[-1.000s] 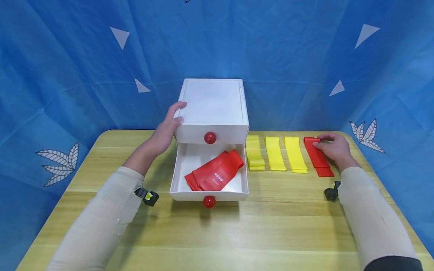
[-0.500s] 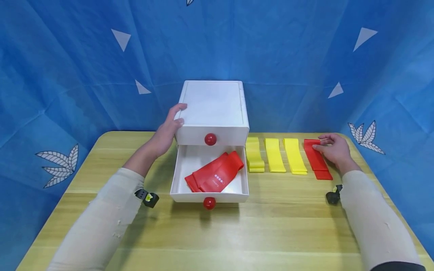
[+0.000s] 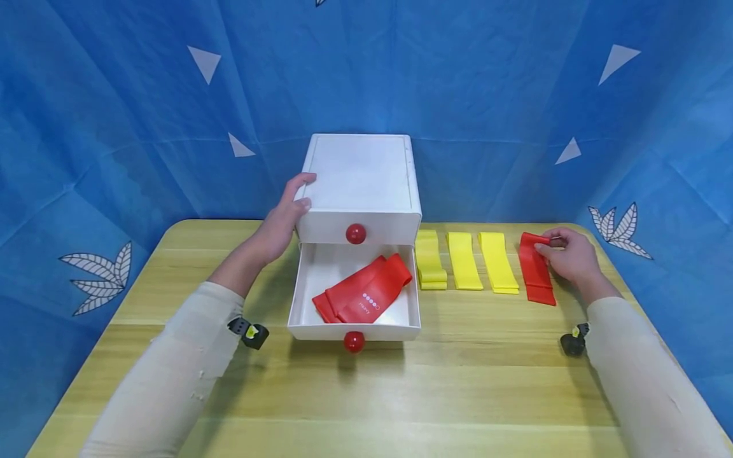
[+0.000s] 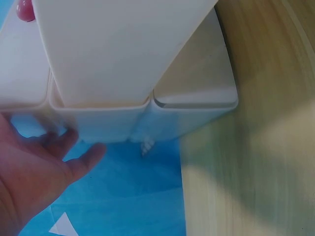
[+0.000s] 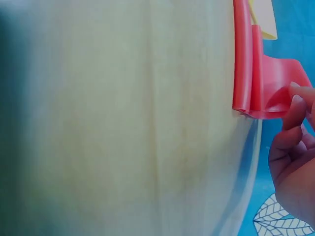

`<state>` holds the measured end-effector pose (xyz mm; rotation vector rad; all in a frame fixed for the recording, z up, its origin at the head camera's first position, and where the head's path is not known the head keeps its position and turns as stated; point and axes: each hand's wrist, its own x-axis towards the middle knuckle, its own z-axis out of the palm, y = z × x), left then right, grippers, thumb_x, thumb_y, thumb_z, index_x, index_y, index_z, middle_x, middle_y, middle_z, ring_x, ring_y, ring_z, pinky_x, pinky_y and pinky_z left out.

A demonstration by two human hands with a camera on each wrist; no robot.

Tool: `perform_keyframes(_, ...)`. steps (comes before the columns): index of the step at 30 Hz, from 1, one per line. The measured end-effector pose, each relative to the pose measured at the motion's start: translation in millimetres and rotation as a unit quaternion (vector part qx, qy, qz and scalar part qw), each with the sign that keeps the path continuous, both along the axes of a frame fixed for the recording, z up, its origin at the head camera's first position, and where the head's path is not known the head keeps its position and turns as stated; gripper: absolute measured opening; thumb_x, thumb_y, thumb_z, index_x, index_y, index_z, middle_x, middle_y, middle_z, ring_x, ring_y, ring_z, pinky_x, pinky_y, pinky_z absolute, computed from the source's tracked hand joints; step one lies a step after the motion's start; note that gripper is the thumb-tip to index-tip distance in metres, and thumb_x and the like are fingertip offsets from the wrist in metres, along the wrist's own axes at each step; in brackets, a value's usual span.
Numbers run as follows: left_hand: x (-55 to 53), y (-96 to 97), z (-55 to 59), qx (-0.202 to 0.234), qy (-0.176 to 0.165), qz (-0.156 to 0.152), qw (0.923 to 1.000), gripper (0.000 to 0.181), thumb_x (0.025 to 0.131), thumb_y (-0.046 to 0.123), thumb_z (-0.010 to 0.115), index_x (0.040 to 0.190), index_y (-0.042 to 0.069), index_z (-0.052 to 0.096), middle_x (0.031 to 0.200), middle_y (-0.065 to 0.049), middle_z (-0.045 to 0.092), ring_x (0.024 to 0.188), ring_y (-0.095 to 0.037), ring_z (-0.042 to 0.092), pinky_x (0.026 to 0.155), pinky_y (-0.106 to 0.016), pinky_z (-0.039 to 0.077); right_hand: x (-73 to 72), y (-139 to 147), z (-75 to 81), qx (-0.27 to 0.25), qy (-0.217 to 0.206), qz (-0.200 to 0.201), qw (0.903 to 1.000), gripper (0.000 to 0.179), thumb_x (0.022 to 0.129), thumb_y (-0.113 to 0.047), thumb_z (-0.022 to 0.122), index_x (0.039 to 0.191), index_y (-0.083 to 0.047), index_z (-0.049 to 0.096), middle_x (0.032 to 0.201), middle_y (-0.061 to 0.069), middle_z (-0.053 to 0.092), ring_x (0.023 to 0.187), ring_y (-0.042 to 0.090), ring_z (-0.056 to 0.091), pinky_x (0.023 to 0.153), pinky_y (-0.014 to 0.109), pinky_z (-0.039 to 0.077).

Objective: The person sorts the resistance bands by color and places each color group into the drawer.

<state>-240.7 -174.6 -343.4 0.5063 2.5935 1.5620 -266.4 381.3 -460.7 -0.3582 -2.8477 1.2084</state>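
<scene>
My left hand [image 3: 277, 229] rests on the left side and top edge of a white drawer cabinet [image 3: 361, 172]; in the left wrist view its relaxed fingers [image 4: 86, 160] lie along the cabinet's side. A drawer [image 3: 298, 332] below the top one is pulled out and holds a folded red resistance band [image 3: 363, 292] marked "Heavy". At the right of the table my right hand [image 3: 572, 257] pinches the far end of another folded red resistance band [image 3: 537, 270] between thumb and fingers. In the right wrist view that pinched end of the red band [image 5: 278, 83] is raised into a bend.
Several folded yellow bands [image 3: 465, 261] lie in a row between the cabinet and the held red band. Red round knobs [image 3: 354, 342] stick out from the drawer fronts. A blue curtain [image 3: 487, 95] hangs behind the wooden table [image 3: 458, 394].
My right hand has taken the red band's far end and shifted it slightly to the right. The left hand, cabinet and drawer stay as they were.
</scene>
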Motion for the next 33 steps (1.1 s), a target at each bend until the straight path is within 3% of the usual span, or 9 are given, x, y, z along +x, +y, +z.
perform_keyframes(11, -1.6, 1.4, -0.1, -0.004, -0.003, 0.003, 1.0, 0.054, 0.103, 0.042, 0.025, 0.156, 0.034, 0.018, 0.162, -0.002, 0.013, 0.146, -0.026, 0.013, 0.11, -0.065, 0.019, 16.8, -2.2, 10.2, -0.001, 0.051, -0.022, 0.9985, 0.051, 0.099, -0.039, 0.06, 0.132, -0.001, 0.052, 0.134, 0.025, 0.049, 0.117, 0.043, 0.047, 0.063, 0.023, 0.052)
perform_keyframes(20, -2.3, 0.3, -1.8, -0.002, -0.008, 0.008, 0.9999, 0.053, 0.103, 0.041, 0.025, 0.155, 0.036, 0.018, 0.162, -0.002, 0.013, 0.146, -0.027, 0.013, 0.109, -0.066, 0.02, 33.7, -2.1, 25.0, -0.066, 0.079, -0.053, 0.9932, 0.044, 0.094, -0.044, 0.066, 0.121, -0.009, 0.058, 0.108, 0.006, 0.056, 0.091, 0.024, 0.055, 0.062, 0.027, 0.054)
perform_keyframes(29, -1.5, 0.5, -1.2, 0.001, -0.008, 0.006, 1.0, 0.053, 0.103, 0.041, 0.026, 0.156, 0.035, 0.018, 0.162, -0.003, 0.012, 0.146, -0.028, 0.013, 0.109, -0.065, 0.02, 53.5, -3.7, 41.0, -0.105, 0.083, -0.071, 0.9885, 0.031, 0.092, -0.038, 0.071, 0.114, -0.02, 0.063, 0.094, -0.012, 0.059, 0.081, 0.009, 0.057, 0.059, 0.024, 0.052)
perform_keyframes(33, -1.3, 0.9, -1.0, 0.003, -0.005, 0.004, 1.0, 0.053, 0.103, 0.041, 0.026, 0.156, 0.034, 0.018, 0.161, -0.003, 0.013, 0.146, -0.028, 0.013, 0.11, -0.065, 0.02, 61.1, -7.5, 48.3, -0.123, 0.095, -0.086, 0.9841, 0.028, 0.091, -0.037, 0.072, 0.113, -0.021, 0.065, 0.091, -0.016, 0.06, 0.081, 0.008, 0.055, 0.057, 0.022, 0.05)
